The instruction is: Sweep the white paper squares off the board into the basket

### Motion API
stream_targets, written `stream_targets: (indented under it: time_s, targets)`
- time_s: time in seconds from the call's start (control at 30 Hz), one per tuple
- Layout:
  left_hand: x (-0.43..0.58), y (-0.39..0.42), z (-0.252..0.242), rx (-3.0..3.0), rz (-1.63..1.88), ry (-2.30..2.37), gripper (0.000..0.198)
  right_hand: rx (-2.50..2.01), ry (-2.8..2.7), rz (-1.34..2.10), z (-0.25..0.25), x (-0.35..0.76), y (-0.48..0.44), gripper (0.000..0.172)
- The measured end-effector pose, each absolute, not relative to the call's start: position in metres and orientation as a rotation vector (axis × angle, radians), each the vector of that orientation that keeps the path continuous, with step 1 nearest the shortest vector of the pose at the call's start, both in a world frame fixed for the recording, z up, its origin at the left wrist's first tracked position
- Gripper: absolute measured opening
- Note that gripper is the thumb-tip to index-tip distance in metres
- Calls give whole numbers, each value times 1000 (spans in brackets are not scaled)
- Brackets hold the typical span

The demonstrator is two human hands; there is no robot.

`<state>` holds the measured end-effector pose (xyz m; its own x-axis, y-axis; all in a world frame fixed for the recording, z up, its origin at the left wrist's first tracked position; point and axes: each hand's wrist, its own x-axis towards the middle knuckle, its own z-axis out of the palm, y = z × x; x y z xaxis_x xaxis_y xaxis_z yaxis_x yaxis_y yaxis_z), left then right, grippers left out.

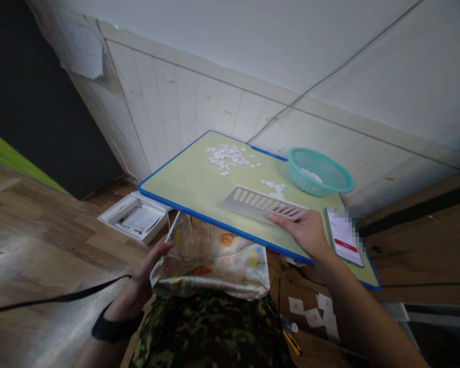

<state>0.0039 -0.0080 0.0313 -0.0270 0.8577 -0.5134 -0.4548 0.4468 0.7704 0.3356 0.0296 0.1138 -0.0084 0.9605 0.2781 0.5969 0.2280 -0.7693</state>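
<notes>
My right hand (304, 230) is closed on the right end of a white slotted plastic strip (245, 204), tilted above a pale green table (184, 176) with a blue edge. Beyond the strip lie a small group of white pieces (278, 190) and a larger loose pile of small flat white pieces (229, 156). Low on the left, my left hand (155, 260) is closed beside a fruit-patterned cloth (214, 255) over my lap. A thin white bar (172, 227) meets its thumb; the other fingers are hidden, so its grip is unclear.
A turquoise basket (322, 171) with white pieces inside stands at the table's back right. Nearer lies a phone (345, 237). An open white box (136, 217) sits on the floor at left. Cards (314, 318) and a yellow cutter (292, 343) lie below the table at right.
</notes>
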Motion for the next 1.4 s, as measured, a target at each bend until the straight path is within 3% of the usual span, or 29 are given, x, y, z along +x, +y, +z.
stream_targets:
  time_s: [0.37,0.63,1.4]
  targets:
    - [2,-8,35,490,1026,1153,35,-1554,-1750,413,112,335,75,32]
    - [15,-18,66,528,1135,1318,3,-1670,-1845,438,134,364,20,31]
    - [8,-13,39,522,1070,1227,11,-1601,-1768,568,123,359,-2,25]
